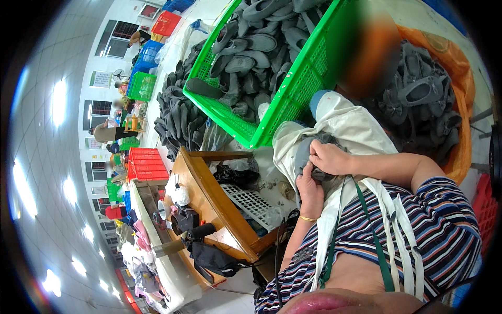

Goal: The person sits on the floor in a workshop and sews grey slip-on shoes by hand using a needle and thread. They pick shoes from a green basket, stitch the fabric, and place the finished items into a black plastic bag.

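A dark grey fabric shoe (304, 154) rests on the white apron (361, 125) over my lap. My left hand (310, 189), with a gold-coloured bracelet at the wrist, grips the shoe's near side, thumb raised. Bent over the shoe from the right, my right hand (329, 158) has its fingers pinched together at the shoe's opening. The two hands almost meet there. Whatever lies between the right fingertips is too small to make out, and the hands cover part of the shoe.
A green plastic crate (293, 99) full of grey shoes stands beyond my lap. More shoes (180, 110) are heaped to its left, and others fill an orange sack (463, 104) at right. A wooden table (209, 204) at left bears a black bag (214, 259). Other people work far left.
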Demonstrator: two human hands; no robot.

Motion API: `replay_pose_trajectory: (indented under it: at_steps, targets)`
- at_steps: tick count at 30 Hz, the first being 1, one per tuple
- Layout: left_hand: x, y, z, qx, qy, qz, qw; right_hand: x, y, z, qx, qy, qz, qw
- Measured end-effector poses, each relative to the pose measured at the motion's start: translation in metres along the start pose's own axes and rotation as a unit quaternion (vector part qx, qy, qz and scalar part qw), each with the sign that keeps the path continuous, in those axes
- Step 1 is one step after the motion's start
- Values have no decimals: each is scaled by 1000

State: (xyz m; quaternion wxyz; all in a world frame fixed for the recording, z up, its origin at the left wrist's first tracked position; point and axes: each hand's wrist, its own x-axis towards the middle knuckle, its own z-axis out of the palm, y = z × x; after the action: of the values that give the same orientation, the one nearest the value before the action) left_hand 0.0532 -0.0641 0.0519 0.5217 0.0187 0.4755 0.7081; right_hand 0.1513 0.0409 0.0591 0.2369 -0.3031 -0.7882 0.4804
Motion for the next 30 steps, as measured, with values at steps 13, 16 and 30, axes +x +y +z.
replay_pose_trajectory:
  at_steps: [13,16,30]
  targets:
    - [-8,-1,8,29,-32,-4,999,18,-29,-29,-161,-46,-104,980]
    - [-9,-2,4,64,-68,25,995,22,-27,-26,-160,-92,-91,979]
    - [-3,-10,6,33,-53,10,998,41,-14,-13,-28,-45,-173,983]
